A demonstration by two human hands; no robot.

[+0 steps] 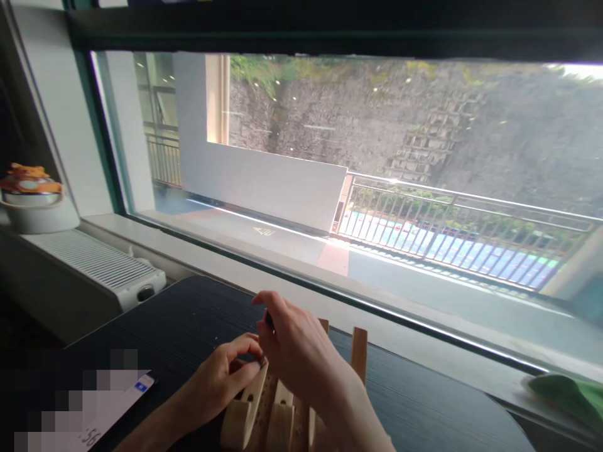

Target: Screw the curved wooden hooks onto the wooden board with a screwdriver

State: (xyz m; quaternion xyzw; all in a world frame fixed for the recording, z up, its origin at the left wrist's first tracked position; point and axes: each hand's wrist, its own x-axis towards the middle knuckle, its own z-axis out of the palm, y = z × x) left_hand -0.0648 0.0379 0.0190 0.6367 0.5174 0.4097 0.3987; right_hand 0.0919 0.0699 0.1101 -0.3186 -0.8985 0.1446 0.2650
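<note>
A light wooden assembly (pixel 264 414) of rounded, drilled pieces and upright slats stands on the dark table (pixel 424 402) at the bottom centre. My left hand (pixel 219 380) pinches the top of one drilled wooden piece. Just above the wood, my right hand (pixel 296 351) has its fingers curled around a small dark object I cannot make out. One upright slat (pixel 358 353) rises to the right of my right hand.
A phone (pixel 117 408) lies on the table at the lower left. A white heater (pixel 94 270) stands to the left under the window sill, with a bowl-shaped pot (pixel 32 207) behind it. Green cloth (pixel 570 395) lies at the right edge. A wide window (pixel 377 188) spans the back.
</note>
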